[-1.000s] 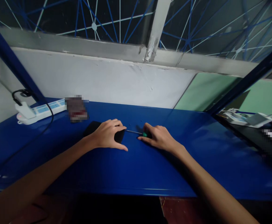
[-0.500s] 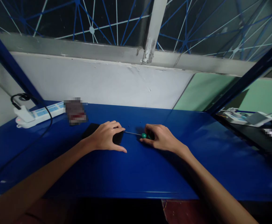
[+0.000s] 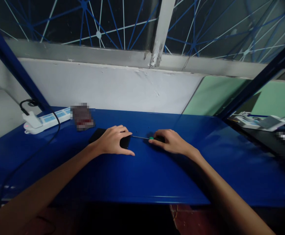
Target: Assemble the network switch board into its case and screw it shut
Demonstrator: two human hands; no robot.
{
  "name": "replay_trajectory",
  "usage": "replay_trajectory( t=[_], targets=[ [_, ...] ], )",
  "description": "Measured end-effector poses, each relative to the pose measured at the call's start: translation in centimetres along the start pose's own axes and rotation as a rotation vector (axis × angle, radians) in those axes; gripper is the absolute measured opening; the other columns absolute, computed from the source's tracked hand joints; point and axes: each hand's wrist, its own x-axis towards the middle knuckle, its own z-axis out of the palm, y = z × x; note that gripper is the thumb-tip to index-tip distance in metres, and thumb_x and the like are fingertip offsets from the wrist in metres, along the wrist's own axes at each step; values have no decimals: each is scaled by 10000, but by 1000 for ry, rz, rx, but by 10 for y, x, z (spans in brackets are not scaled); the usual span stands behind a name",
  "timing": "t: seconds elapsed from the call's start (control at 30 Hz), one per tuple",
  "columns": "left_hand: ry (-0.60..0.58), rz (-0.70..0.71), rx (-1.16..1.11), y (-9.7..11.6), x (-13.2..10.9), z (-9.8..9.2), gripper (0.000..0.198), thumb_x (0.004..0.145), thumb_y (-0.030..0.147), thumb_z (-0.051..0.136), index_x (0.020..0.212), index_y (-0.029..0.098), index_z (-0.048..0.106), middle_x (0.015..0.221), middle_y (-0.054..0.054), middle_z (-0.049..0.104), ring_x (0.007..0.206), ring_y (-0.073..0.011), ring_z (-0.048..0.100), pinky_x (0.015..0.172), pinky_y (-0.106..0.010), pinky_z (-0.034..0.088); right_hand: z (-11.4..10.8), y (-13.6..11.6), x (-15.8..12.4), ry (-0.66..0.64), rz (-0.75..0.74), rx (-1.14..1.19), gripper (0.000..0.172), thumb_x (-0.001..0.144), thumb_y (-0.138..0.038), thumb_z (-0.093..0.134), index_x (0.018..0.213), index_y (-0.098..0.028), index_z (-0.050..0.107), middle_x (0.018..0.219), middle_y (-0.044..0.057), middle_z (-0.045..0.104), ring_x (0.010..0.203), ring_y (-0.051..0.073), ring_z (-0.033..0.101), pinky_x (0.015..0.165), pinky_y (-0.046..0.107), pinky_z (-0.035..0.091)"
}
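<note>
A flat black box [image 3: 125, 141] lies on the blue tabletop [image 3: 142, 176], partly covered by my left hand [image 3: 114, 140]. That hand grips it from above, with fingers over the top and the thumb stretched along the near side. My right hand [image 3: 170, 140] is closed around a screwdriver [image 3: 151, 138] with a green handle, most of which the fingers hide. Its thin metal shaft points left, the tip at the box's right edge near my left index finger. Two tiny dark pieces, perhaps screws, lie just beyond the shaft.
A white power strip [image 3: 51, 120] with a plugged-in adapter stands at the back left, its black cable [image 3: 38, 150] running toward the front edge. Beside it is a blurred-out dark item [image 3: 83, 117]. Blue posts rise at both sides; electronics [image 3: 267, 122] sit at the far right.
The view has shifted slightly. My right fingers have rolled on the screwdriver, the thumb now covering more of the green handle. My left hand keeps its hold on the box.
</note>
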Motion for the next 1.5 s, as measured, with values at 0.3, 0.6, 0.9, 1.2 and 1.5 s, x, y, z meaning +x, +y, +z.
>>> replay_trajectory(
  t=[0.3,0.6,0.9,1.2,1.5],
  targets=[
    [17,4,8,-3,0,-1,795,707,754,626,1153,99,678,1055,-152,697,957,-290,647,818,-428,520,9,-2,0,54,6,-28,325,876,-491,587,990,-188,576,616,-17,568,513,126,462,535,263,245],
    [118,50,20,-3,-1,1,686,740,717,617,1075,126,715,984,-130,728,898,-266,673,782,-409,550,2,-2,0,31,5,-38,335,922,-464,502,868,-174,661,748,58,658,606,152,528,559,281,287],
    [115,37,44,-6,0,1,663,748,703,623,1072,132,713,987,-123,729,900,-263,674,795,-395,549,12,-5,1,31,39,-72,319,888,-500,555,894,-182,539,637,3,577,531,137,480,522,273,241],
    [128,12,77,-10,-1,3,636,771,687,605,1057,130,716,989,-119,730,906,-259,673,792,-395,553,11,-14,0,25,26,-126,394,987,-441,374,835,-178,625,773,80,674,640,167,554,565,284,259],
    [123,9,80,-9,0,2,634,765,680,617,1060,128,716,986,-126,732,911,-269,681,787,-400,553,16,-10,0,124,31,-166,238,883,-412,535,932,-179,535,723,46,641,578,161,501,536,271,233]
  ],
)
